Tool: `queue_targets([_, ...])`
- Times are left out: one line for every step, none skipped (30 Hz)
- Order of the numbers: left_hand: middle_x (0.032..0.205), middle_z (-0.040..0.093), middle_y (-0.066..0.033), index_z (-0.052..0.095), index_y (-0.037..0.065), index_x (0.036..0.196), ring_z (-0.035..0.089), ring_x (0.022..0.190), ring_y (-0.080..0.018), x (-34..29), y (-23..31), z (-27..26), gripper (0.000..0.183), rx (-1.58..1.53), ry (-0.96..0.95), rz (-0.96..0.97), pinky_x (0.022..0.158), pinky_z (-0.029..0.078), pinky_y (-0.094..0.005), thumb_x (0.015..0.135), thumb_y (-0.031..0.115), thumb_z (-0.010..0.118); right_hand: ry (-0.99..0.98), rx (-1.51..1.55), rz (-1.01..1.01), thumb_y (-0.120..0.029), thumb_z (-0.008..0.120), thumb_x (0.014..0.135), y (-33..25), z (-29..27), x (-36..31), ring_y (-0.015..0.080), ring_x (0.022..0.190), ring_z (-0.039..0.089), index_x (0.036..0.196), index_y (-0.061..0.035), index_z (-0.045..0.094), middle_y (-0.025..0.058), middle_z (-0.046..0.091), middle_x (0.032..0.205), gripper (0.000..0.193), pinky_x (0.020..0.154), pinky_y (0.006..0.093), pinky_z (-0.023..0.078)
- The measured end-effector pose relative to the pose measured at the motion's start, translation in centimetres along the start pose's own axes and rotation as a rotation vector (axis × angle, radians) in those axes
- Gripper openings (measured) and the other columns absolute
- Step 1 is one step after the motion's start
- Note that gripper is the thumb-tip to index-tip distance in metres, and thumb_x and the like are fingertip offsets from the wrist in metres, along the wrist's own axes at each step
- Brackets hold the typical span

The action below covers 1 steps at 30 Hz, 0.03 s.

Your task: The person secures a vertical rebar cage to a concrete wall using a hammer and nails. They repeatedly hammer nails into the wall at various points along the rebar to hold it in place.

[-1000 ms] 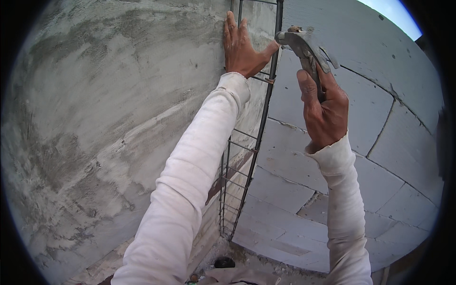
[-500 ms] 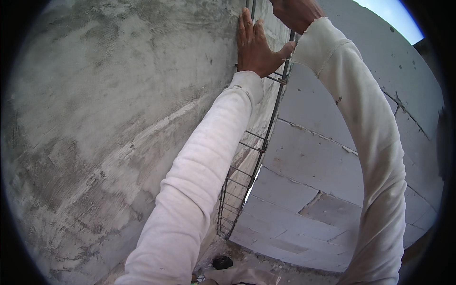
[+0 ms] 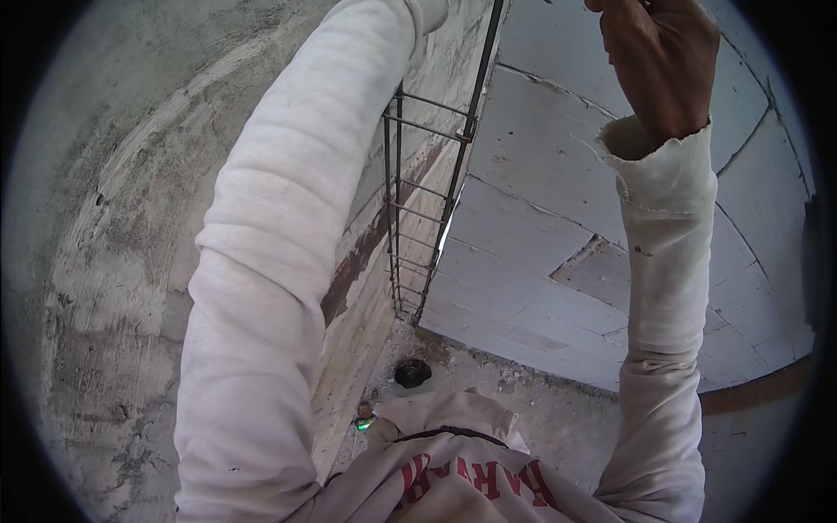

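Note:
My right hand (image 3: 663, 65) is raised at the upper right in front of the grey block wall (image 3: 532, 222), its fingers curled together. Its fingertips meet the upper edge of the picture, so whatever they may hold is hidden. The left arm, in a white sleeve (image 3: 270, 218), reaches up along the plastered wall; its hand lies beyond the top edge. Between the two walls stands a tall steel rebar cage (image 3: 466, 137), with thin cross ties up its length. My left cuff (image 3: 427, 13) is near the cage's upper part.
Rough grey plaster (image 3: 113, 270) covers the wall on the left. Down on the floor (image 3: 549, 401), close to the foot of the cage, sits a round black object (image 3: 412, 373). A small shiny green item (image 3: 364, 423) lies beside my shirt. Loose debris lies along the wall's base.
The view has tipped downward, showing more floor and my shirt. My left hand, earlier spread against the cage, has passed out of the top. My right hand now appears farther right, away from the bars.

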<state>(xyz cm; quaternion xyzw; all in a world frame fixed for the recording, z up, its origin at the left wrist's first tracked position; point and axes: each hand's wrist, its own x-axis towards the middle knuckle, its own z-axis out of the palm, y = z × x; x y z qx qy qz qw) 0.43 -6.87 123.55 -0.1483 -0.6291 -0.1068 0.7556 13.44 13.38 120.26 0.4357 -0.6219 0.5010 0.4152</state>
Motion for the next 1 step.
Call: queue_targets([0.162, 0.032, -0.0358, 0.055, -0.008, 0.143, 0.025, 0.154, -0.0497, -0.52, -0.48, 0.62, 0.084, 0.018, 0.065, 0.066, 0.128, 0.02, -0.0525, 0.092, 0.057, 0.07, 0.003, -0.031, 0.016, -0.027, 0.068, 0.104, 0.54, -0.58, -4.3, 0.0208, 0.069, 0.058, 0.136, -0.004, 0.068, 0.0087, 0.073, 0.088, 0.04, 0.069, 0.0333, 0.05])
